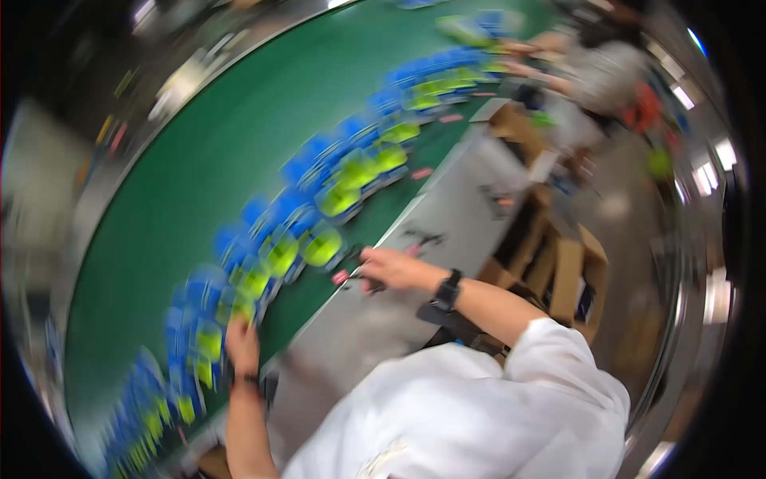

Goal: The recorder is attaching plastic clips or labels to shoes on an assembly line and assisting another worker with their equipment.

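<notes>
Blue-and-lime-green packs [321,246] with clear-looking edges lie in a long overlapping row on the green belt [199,168]. My left hand [242,345] is at the near edge of this row, its fingertips at one blue-and-green pack [237,303]; blur hides whether they grip it. At the belt's near edge, my right hand [392,270] has its fingers curled round a small black item [373,285], too smeared to name. A small pink-red piece [341,277] lies just left of that hand.
A grey metal ledge [455,184] runs along the belt, with loose black pieces [424,237] on it. Open cardboard boxes [568,275] stand to the right. Further up the belt, another person's hands [519,60] are at the packs. Several pink pieces [422,172] dot the belt's edge.
</notes>
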Demonstrator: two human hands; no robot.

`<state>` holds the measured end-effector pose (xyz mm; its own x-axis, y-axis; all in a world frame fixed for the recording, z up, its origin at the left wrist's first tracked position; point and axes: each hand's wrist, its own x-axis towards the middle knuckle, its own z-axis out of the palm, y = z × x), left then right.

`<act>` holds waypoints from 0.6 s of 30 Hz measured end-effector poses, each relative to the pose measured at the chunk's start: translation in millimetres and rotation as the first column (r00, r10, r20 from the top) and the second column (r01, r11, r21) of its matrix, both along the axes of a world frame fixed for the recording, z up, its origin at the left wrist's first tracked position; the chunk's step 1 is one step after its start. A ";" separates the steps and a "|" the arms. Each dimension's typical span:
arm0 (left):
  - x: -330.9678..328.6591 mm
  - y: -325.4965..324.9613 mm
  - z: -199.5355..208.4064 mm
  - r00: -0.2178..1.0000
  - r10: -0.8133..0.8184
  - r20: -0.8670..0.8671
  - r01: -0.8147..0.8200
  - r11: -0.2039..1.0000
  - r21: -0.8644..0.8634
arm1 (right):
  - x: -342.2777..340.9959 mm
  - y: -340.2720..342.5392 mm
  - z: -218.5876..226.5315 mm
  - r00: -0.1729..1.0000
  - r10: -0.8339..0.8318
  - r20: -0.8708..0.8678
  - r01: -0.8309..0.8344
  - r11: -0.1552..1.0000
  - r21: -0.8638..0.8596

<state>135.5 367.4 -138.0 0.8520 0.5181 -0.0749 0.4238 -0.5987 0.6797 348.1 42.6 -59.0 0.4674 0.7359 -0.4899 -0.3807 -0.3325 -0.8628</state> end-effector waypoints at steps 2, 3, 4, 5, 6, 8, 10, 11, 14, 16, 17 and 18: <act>-8.4 0.3 -1.4 0.993 -0.022 0.119 0.007 0.991 0.133 | -39.9 56.5 -4.5 0.991 0.131 0.024 -0.127 0.982 -0.141; -10.5 2.0 -2.3 0.977 -0.035 0.210 0.016 0.996 0.090 | -57.8 84.5 -9.5 0.978 0.202 0.060 -0.187 0.962 -0.197; -10.1 -1.6 -0.2 0.978 -0.019 0.210 0.014 1.000 0.021 | -71.2 102.2 -10.7 0.976 0.217 0.030 -0.208 0.959 -0.192; -10.6 -0.8 -0.9 0.974 -0.008 0.227 0.004 1.000 0.016 | -86.2 119.9 -15.6 0.977 0.212 0.016 -0.204 0.959 -0.197; -11.2 -2.0 0.4 0.975 0.010 0.222 -0.010 1.000 -0.001 | -98.4 132.9 -20.9 0.970 0.242 -0.002 -0.237 0.950 -0.201; -10.5 -2.4 2.7 0.971 -0.003 0.239 0.004 1.000 -0.006 | -114.0 151.2 -29.4 0.991 0.132 -0.002 -0.130 0.972 -0.195; -10.5 -3.5 4.7 0.974 0.002 0.225 0.002 1.000 -0.019 | -120.7 160.1 -37.1 0.994 0.107 0.006 -0.105 0.980 -0.171; -10.2 -4.2 5.6 0.975 -0.004 0.220 0.009 1.000 -0.023 | -122.7 163.1 -40.5 0.997 0.075 0.007 -0.073 0.984 -0.165; -10.0 -4.0 5.9 0.976 -0.016 0.218 0.022 0.999 -0.023 | -129.6 171.1 -49.4 0.997 0.067 0.027 -0.061 0.984 -0.165; -9.6 -1.7 6.5 0.975 -0.025 0.219 0.030 0.999 -0.017 | -133.3 173.4 -51.1 0.996 0.088 0.014 -0.084 0.976 -0.201; -9.2 0.0 7.2 0.976 -0.035 0.213 0.039 0.999 -0.014 | -132.8 175.0 -51.0 0.995 0.102 0.012 -0.097 0.973 -0.209; -8.8 1.2 8.3 0.976 -0.054 0.212 0.059 0.998 -0.017 | -130.6 176.1 -50.3 0.995 0.100 0.013 -0.095 0.974 -0.207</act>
